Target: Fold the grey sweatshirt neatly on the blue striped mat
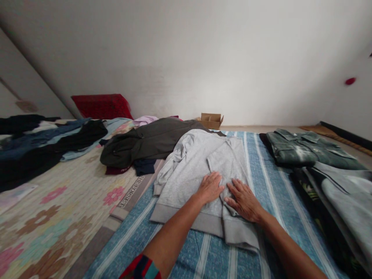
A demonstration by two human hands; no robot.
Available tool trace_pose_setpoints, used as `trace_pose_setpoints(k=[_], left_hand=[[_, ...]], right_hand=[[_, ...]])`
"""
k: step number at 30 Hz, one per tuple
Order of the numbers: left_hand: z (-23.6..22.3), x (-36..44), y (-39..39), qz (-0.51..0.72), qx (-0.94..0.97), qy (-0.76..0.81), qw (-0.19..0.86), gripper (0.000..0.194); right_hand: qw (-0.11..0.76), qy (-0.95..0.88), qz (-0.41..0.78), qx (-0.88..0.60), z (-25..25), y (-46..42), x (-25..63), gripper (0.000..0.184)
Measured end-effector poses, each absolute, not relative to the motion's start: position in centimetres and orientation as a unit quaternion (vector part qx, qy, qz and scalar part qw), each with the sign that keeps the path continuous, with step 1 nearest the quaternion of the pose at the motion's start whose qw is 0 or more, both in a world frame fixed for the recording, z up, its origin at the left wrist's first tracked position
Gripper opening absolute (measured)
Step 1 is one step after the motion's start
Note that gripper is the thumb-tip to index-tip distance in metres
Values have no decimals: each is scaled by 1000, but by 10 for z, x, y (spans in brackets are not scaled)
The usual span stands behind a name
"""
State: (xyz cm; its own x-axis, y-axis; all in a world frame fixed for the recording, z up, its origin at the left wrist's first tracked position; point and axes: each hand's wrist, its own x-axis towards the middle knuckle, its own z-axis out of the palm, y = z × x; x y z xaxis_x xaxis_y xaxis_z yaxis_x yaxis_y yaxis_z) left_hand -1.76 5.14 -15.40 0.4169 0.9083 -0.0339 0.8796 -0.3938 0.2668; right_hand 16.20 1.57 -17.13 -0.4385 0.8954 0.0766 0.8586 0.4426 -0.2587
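A light grey sweatshirt [188,166] lies spread on a blue striped sheet [270,182], its right side folded in over the middle. My left hand [209,186] rests flat on the sweatshirt's lower middle, fingers stretched out. My right hand [243,199] lies flat beside it on the folded-over part, fingers spread. Both hands press on the cloth and hold nothing.
A dark olive garment [151,143] lies heaped behind the sweatshirt. Folded dark green clothes [302,149] and a grey-black garment [343,190] lie at the right. Dark clothes [43,143] pile up at the left on a flowered sheet [58,209]. A small cardboard box [211,120] and a red cushion [101,105] stand by the wall.
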Motion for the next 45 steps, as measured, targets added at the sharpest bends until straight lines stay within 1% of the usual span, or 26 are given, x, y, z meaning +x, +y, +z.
trace_pose_setpoints(k=[3,7,13,16,20,23,26,33,39,42,45], left_hand=[[-156,-18,51,67,833,534,126,48],[-155,-20,48,85,829,538,126,47],[-137,-48,23,110,809,566,109,42],[-126,-77,6,113,772,622,68,43],[-113,-117,-12,96,681,725,-26,40],[-108,-137,-20,97,627,771,-47,35],[-112,-147,-24,126,594,793,-56,36],[-134,-150,-29,212,560,800,-35,35],[-130,-150,-32,212,543,812,-5,32],[-128,-152,-31,198,529,825,18,30],[-128,-154,-30,187,531,826,35,28]], right_hand=[[98,-843,97,-521,-175,14,162,71],[95,-841,85,-526,-174,11,160,71],[92,-841,79,-527,-177,10,158,72],[102,-840,74,-527,-180,11,158,70],[111,-840,71,-526,-183,12,158,69],[113,-842,65,-524,-188,13,159,70],[121,-844,54,-520,-194,14,160,69],[128,-846,36,-516,-207,17,165,65],[123,-845,35,-520,-205,17,166,65],[148,-840,54,-519,-200,14,165,64],[209,-813,91,-536,-193,9,168,62]])
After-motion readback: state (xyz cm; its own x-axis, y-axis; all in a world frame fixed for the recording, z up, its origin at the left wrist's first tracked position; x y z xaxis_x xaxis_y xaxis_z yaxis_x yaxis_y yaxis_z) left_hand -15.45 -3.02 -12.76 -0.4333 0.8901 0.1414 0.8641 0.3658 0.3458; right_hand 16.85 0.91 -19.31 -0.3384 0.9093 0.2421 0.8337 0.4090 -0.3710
